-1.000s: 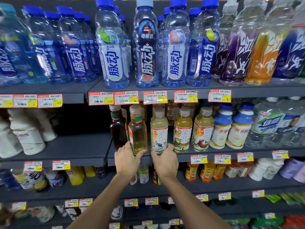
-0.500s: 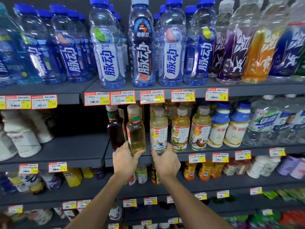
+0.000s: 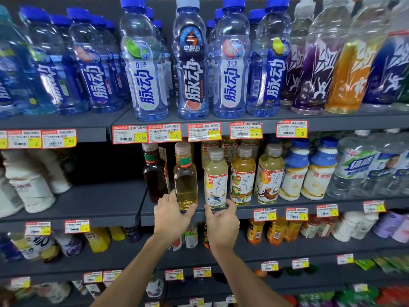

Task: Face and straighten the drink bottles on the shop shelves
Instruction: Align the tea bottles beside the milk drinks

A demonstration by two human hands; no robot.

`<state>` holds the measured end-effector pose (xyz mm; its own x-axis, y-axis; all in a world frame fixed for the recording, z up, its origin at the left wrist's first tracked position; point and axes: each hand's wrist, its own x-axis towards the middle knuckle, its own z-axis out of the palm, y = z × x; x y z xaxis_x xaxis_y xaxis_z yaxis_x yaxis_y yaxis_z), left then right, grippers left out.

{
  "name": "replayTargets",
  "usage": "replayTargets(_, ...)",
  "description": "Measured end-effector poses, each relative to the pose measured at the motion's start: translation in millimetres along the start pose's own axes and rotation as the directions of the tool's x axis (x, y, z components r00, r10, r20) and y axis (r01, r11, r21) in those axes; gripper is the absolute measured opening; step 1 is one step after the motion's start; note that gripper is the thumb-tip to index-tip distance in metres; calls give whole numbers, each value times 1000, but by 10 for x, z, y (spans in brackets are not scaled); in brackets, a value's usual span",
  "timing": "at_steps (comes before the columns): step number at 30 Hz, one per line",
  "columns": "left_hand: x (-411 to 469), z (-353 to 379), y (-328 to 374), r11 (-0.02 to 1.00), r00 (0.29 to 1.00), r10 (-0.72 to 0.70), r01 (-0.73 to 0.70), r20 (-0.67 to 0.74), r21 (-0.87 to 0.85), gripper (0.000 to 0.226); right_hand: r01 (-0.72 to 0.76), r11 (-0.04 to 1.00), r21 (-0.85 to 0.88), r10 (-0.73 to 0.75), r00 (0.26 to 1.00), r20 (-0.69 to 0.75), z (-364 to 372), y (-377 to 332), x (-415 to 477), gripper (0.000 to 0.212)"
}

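Head view: both hands at the front edge of the dark grey middle shelf [image 3: 242,214].
Left hand [image 3: 171,214]: fingers and thumb curled round the base of the clear pale-yellow drink bottle with a green neck band [image 3: 186,185], upright at the shelf edge.
Right hand [image 3: 221,221]: forefinger and thumb bracket the base of the white-labelled tea bottle [image 3: 215,180]; I cannot tell whether they touch it.
Risk: a low twist may tip the yellow bottle onto the dark brown glass-like bottle [image 3: 155,180] just beside it, or off the edge.
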<state>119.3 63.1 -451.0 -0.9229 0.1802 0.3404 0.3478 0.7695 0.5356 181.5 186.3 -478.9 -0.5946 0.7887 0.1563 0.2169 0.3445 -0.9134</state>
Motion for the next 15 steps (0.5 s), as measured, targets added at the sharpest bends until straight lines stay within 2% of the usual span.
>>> replayTargets(4, -104, 81, 206, 963, 980, -170, 144, -101, -227, 86, -31, 998, 53, 30, 1000, 8, 0, -18, -5, 66)
replayTargets(6, -91, 117, 329, 931, 958, -251, 200, -137, -304, 93, -40, 998, 55, 40, 999, 6, -1, -25, -8, 66)
replayTargets(10, -35, 173, 390, 902, 936, -299, 216, -183, -373, 77, -43, 998, 55, 43, 999, 8, -6, -30, 2, 64)
replayTargets(15, 16, 101, 127, 867, 989, -147, 118, -23, -484, 65, -38, 999, 38, 38, 999, 12, -11, -30, 15, 63)
